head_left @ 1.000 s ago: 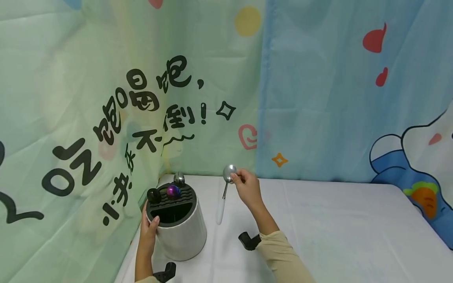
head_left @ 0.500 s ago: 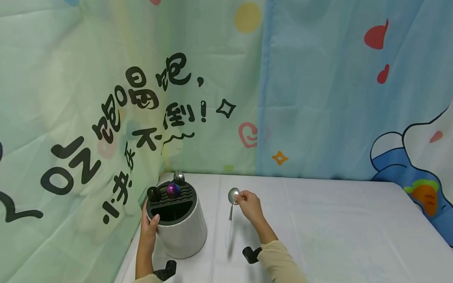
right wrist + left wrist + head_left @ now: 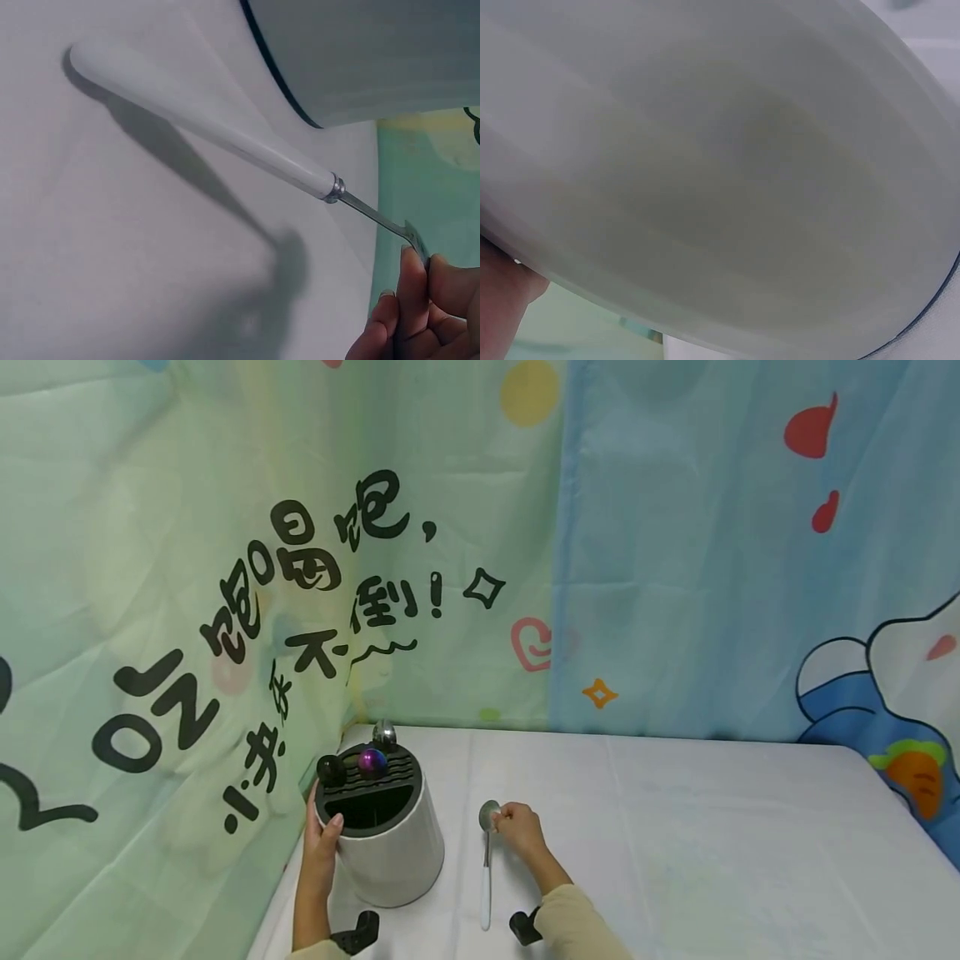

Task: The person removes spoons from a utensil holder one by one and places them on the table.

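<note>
My right hand (image 3: 521, 833) pinches a spoon (image 3: 486, 893) by its metal bowl between thumb and fingers. The white handle points toward me; in the right wrist view its far end (image 3: 86, 60) meets its shadow on the cloth, while the bowl end is raised. My left hand (image 3: 321, 852) holds the left side of a white cylindrical utensil holder (image 3: 393, 870), thumb at the rim. Its black slotted lid (image 3: 386, 789) has an open half-round compartment at the front. Behind that stand black (image 3: 331, 771), purple (image 3: 372, 763) and silver (image 3: 385, 735) rounded utensil ends. The holder's wall fills the left wrist view.
A white cloth covers the table (image 3: 675, 852). A green printed curtain (image 3: 187, 568) hangs close along the left and back, and a blue one (image 3: 675, 568) at the back right. Black wrist devices (image 3: 525, 927) sit on both forearms.
My right hand has moved toward me and down with the spoon, bringing the handle down to the table. The left hand and the utensil holder have stayed in place.
</note>
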Demonstrator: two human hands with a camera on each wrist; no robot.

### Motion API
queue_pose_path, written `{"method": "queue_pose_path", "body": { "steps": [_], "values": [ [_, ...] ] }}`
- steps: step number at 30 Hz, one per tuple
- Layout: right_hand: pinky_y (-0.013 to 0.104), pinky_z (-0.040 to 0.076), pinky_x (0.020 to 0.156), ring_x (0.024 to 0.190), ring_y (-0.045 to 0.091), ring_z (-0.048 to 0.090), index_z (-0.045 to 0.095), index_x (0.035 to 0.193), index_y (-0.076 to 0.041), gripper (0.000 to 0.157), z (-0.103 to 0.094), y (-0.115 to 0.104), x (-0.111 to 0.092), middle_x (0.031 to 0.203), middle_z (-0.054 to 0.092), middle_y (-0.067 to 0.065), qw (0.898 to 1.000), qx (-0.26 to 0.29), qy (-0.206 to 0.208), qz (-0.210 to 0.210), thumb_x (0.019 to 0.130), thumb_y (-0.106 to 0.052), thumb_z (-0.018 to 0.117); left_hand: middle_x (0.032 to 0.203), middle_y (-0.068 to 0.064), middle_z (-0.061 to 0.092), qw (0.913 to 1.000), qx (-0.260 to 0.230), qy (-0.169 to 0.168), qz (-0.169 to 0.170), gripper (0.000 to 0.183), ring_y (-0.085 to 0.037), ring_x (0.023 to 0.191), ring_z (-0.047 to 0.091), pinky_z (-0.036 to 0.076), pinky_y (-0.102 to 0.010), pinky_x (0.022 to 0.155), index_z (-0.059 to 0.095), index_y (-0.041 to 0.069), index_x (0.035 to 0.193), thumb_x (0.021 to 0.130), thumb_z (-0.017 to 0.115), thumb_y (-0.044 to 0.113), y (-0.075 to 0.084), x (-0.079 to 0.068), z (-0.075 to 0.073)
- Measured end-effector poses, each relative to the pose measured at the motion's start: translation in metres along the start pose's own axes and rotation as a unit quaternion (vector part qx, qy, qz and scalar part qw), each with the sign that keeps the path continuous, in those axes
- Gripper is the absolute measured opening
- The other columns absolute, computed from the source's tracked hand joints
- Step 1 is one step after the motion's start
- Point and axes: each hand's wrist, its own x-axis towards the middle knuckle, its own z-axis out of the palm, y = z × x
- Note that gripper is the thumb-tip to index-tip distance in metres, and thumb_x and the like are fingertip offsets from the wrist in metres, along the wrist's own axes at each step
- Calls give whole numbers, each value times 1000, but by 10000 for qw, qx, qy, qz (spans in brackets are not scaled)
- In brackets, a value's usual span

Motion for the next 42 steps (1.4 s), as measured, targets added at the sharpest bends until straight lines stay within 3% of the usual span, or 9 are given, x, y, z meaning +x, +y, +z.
{"method": "queue_pose_path", "body": {
  "steps": [1,5,10,23,28,33,38,42],
  "values": [
    [27,38,53,65,22,59,55,66,-1,21,-4,-14,-9,69,67,11,9996,-98,-49,258,83,-14,59,148,-22,16,10000,-20,-13,22,68,-1,119,31,29,-9,93,8,7,146,88,39,20,-1,0,0],
    [24,37,52,62,19,56,56,68,1,19,-7,-23,-19,69,67,14,9991,-283,15,323,83,-11,58,148,-22,15,9999,1,-84,64,68,-5,123,29,28,-10,95,7,7,147,88,39,21,-2,1,1],
    [23,35,53,59,14,50,56,68,0,19,-4,-18,-22,67,67,12,9980,-412,-48,473,83,-11,57,147,-19,17,10000,34,-56,10,67,-6,124,28,28,-12,96,8,10,147,88,39,22,-3,0,-1],
    [24,35,54,59,16,50,50,59,-6,25,7,-7,-20,60,63,6,9951,-621,-45,774,82,-12,56,147,-19,17,10000,22,-12,-41,67,-3,122,29,28,-11,95,9,9,146,88,39,22,-4,-1,-2],
    [24,34,52,56,15,48,46,56,-9,28,10,-6,-19,58,62,5,9947,-707,-43,746,82,-12,57,149,-17,15,9999,96,-6,-107,68,-5,125,27,22,-29,107,9,10,147,87,38,23,-4,0,-3],
    [24,33,52,56,15,48,45,56,-9,29,11,-7,-20,58,63,5,9939,-779,-96,771,82,-12,57,150,-17,14,9998,132,3,-113,68,-17,131,23,13,-49,110,8,8,147,87,38,22,-4,0,-2],
    [23,33,51,55,15,47,46,56,-9,29,11,-8,-18,57,62,4,9930,-816,-172,843,83,-13,56,149,-20,13,10000,61,-6,-21,69,-29,133,19,10,-55,109,8,6,146,87,39,22,-4,1,-3],
    [24,33,52,55,15,46,48,55,-8,29,12,-10,-17,55,60,3,9927,-799,-178,891,83,-14,56,150,-19,13,10000,61,5,-37,69,-24,132,21,10,-56,109,8,7,146,87,39,23,-4,1,-4]
  ]
}}
